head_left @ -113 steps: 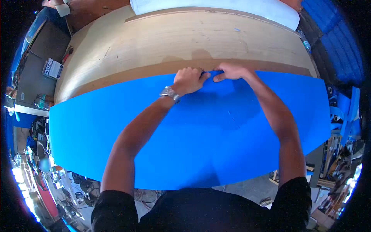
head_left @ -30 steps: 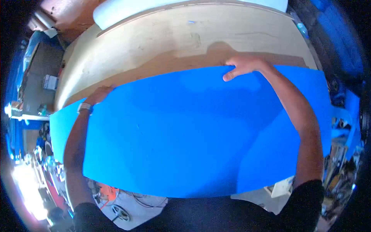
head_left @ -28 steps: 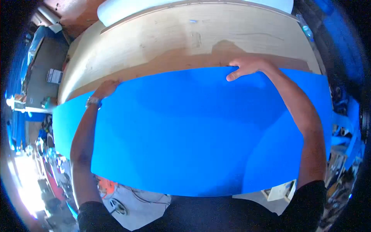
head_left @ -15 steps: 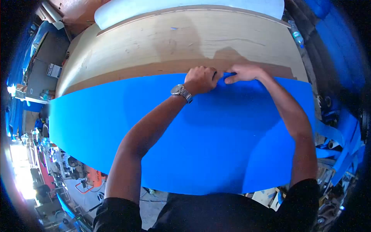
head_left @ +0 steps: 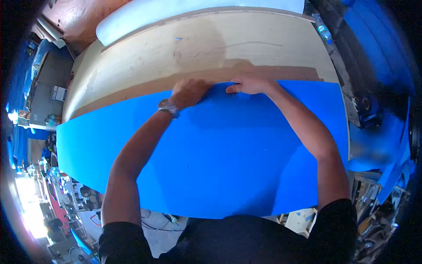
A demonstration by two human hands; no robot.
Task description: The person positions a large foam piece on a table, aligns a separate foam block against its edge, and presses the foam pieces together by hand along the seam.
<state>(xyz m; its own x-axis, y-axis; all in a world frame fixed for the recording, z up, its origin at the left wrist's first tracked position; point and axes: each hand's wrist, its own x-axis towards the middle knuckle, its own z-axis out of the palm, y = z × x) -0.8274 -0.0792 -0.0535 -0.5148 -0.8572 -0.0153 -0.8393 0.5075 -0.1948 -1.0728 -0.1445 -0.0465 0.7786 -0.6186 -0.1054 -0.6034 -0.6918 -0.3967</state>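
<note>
A large blue sheet (head_left: 211, 149) lies over the near part of a wooden table (head_left: 263, 35). My left hand (head_left: 189, 92), with a metal watch (head_left: 168, 107) on its wrist, is curled closed at the sheet's far edge. Motion blurs its fingers, and anything inside them is hidden. To its right, my right hand (head_left: 250, 84) grips the same edge, its thumb on top of the blue material and its other fingers partly hidden. There is a gap between the two hands.
Along the table's far side lies a white roll (head_left: 198, 9) behind a thin wooden strip (head_left: 149, 27). A plastic bottle (head_left: 323, 31) is at the far right corner. Blue offcuts (head_left: 391, 167) hang at the right. Tools and machines clutter the floor at the left.
My left hand has moved left along the sheet's far edge, away from my right hand. My right hand has shifted slightly left too, and the view has turned a little.
</note>
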